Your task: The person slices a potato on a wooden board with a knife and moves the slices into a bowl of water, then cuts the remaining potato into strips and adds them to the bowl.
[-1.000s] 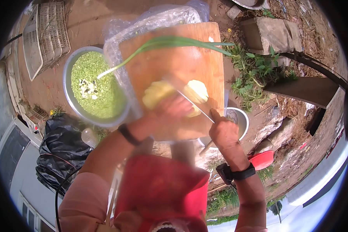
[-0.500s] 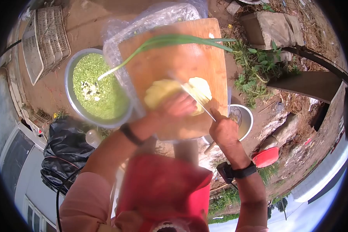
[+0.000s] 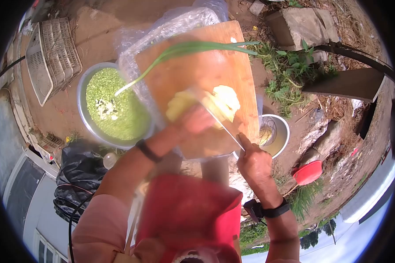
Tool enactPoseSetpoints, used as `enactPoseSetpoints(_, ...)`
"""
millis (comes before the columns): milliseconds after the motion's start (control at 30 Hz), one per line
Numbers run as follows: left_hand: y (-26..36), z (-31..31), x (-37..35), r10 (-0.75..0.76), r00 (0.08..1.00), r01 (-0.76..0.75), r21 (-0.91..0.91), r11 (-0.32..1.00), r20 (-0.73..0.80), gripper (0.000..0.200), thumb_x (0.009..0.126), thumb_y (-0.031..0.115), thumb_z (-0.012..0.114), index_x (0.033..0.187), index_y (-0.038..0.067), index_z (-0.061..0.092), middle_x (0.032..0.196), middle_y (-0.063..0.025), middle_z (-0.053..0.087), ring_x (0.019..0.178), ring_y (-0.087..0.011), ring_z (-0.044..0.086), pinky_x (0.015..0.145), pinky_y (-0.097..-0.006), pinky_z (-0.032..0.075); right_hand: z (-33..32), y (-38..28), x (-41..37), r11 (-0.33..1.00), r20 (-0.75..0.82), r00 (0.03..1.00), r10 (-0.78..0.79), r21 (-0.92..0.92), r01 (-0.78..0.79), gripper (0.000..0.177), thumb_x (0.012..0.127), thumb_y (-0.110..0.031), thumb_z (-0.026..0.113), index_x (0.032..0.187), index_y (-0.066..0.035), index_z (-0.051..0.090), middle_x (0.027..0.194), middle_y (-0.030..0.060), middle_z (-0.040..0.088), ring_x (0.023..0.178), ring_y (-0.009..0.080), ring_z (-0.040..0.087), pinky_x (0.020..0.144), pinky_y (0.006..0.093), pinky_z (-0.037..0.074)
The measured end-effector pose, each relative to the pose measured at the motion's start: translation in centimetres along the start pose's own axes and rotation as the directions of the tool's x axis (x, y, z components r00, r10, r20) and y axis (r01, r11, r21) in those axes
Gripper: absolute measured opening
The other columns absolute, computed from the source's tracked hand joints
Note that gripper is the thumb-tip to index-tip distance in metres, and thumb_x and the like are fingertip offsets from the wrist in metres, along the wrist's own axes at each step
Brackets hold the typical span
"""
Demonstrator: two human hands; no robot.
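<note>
On the wooden cutting board (image 3: 162,74) lies pale yellow food in two parts: a piece on the left (image 3: 178,106) and thin overlapping slices (image 3: 226,101) on the right. My left hand (image 3: 196,120), blurred, presses its bent fingers down on the yellow food beside the blade. In my right hand (image 3: 253,160) is the handle of a knife (image 3: 221,124), whose blade runs up and left between the left piece and the slices. Across the top of the board stretches a long green onion (image 3: 184,47), its white end over the basin.
A metal basin (image 3: 80,98) of chopped green vegetable stands left of the board. A plastic-covered tray (image 3: 193,21) is behind it. To the right sits a bowl (image 3: 285,140) with a whisk. Also around are a plastic crate (image 3: 61,52), a black bag (image 3: 77,168) and a red scoop (image 3: 307,172).
The view has shifted slightly. My right hand has drawn the knife a little down and left, and my left hand stays on the yellow food.
</note>
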State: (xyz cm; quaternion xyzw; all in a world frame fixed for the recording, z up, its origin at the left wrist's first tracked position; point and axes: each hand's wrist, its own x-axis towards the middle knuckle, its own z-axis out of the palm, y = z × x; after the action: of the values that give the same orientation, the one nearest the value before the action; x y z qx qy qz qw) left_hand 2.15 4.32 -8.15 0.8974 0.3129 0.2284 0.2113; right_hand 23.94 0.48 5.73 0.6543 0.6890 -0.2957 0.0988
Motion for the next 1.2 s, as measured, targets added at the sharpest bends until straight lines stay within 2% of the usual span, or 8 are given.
enactPoseSetpoints(400,0.1,0.8,0.6,-0.039,0.999,0.041,-0.086,0.995,0.022,0.024,0.071,0.01,0.058,0.094,0.004,0.062,0.096,-0.0077,0.061,0.091,-0.0231,0.057,0.079,-0.0367,0.047,6.6,2.4,2.7,0.996,-0.02,0.998,0.052,0.08,-0.051,0.041,0.072,-0.006,0.053,0.112,-0.016,0.058,0.066,0.0145,0.062,0.051,0.033,0.061,0.047,0.0449,0.049)
enactPoseSetpoints(600,0.2,0.2,1.3,-0.032,0.999,0.033,-0.057,0.998,0.013,0.024,0.069,0.008,0.061,0.093,0.003,0.062,0.095,-0.0086,0.061,0.092,-0.0237,0.057,0.077,-0.0375,0.048,6.6,1.5,3.8,0.991,-0.208,0.978,0.004,0.133,0.024,0.038,0.071,-0.007,0.055,0.107,-0.017,0.061,0.072,0.0135,0.063,0.05,0.0327,0.06,0.047,0.0436,0.049)
enactPoseSetpoints(700,-0.2,0.4,0.1,0.05,0.998,-0.048,-0.047,0.998,0.047,0.02,0.072,0.008,0.06,0.091,0.002,0.063,0.094,-0.0091,0.061,0.092,-0.0237,0.057,0.078,-0.0376,0.048,3.9,0.2,2.1,0.989,-0.097,0.994,0.049,0.145,-0.035,0.036,0.071,-0.008,0.056,0.106,-0.016,0.062,0.075,0.0129,0.064,0.052,0.0322,0.061,0.048,0.0426,0.05)
enactPoseSetpoints(767,0.3,2.4,-1.5,-0.048,0.986,0.045,0.025,0.999,0.158,0.018,0.073,0.009,0.06,0.089,0.002,0.063,0.093,-0.0094,0.061,0.093,-0.024,0.057,0.08,-0.038,0.048,2.3,-1.0,1.9,0.994,-0.056,0.997,0.051,0.104,-0.045,0.036,0.071,-0.008,0.055,0.106,-0.014,0.061,0.074,0.0121,0.065,0.056,0.0303,0.063,0.052,0.041,0.051)
enactPoseSetpoints(900,0.2,1.0,0.2,-0.045,0.998,0.039,-0.094,0.995,-0.054,0.018,0.072,0.011,0.06,0.087,0.003,0.064,0.092,-0.0096,0.061,0.092,-0.0241,0.057,0.084,-0.0379,0.047,5.0,-0.8,4.2,0.996,0.075,0.993,0.086,0.002,-0.086,0.037,0.073,-0.009,0.054,0.108,-0.015,0.062,0.068,0.0126,0.064,0.058,0.0308,0.064,0.054,0.0414,0.051)
enactPoseSetpoints(967,-0.2,1.1,0.2,-0.016,1.0,0.017,-0.026,1.0,0.014,0.017,0.072,0.012,0.059,0.087,0.004,0.064,0.092,-0.0093,0.061,0.092,-0.0237,0.057,0.084,-0.0375,0.047,6.4,-0.6,6.1,0.994,0.023,0.995,0.096,0.058,-0.097,0.035,0.074,-0.008,0.054,0.106,-0.015,0.064,0.068,0.0179,0.063,0.062,0.0334,0.063,0.059,0.0432,0.051)
enactPoseSetpoints(1100,0.3,0.9,0.6,0.011,0.999,-0.015,0.076,0.997,0.047,0.016,0.071,0.012,0.059,0.085,0.005,0.064,0.091,-0.0087,0.061,0.091,-0.0234,0.057,0.082,-0.0361,0.048,6.5,0.0,5.4,1.0,-0.119,0.992,-0.031,-0.001,0.031,0.042,0.071,-0.013,0.056,0.112,-0.02,0.061,0.063,0.0086,0.06,0.054,0.0281,0.063,0.048,0.0401,0.05)
enactPoseSetpoints(1200,-0.4,2.3,-1.0,0.018,0.98,-0.023,0.022,0.999,0.2,0.016,0.07,0.012,0.059,0.084,0.005,0.063,0.091,-0.0081,0.061,0.092,-0.0241,0.057,0.083,-0.0364,0.048,2.3,-1.7,3.0,0.998,-0.065,0.998,-0.012,0.059,0.016,0.039,0.071,-0.011,0.056,0.109,-0.017,0.061,0.064,0.0103,0.061,0.056,0.0298,0.063,0.052,0.0415,0.051)
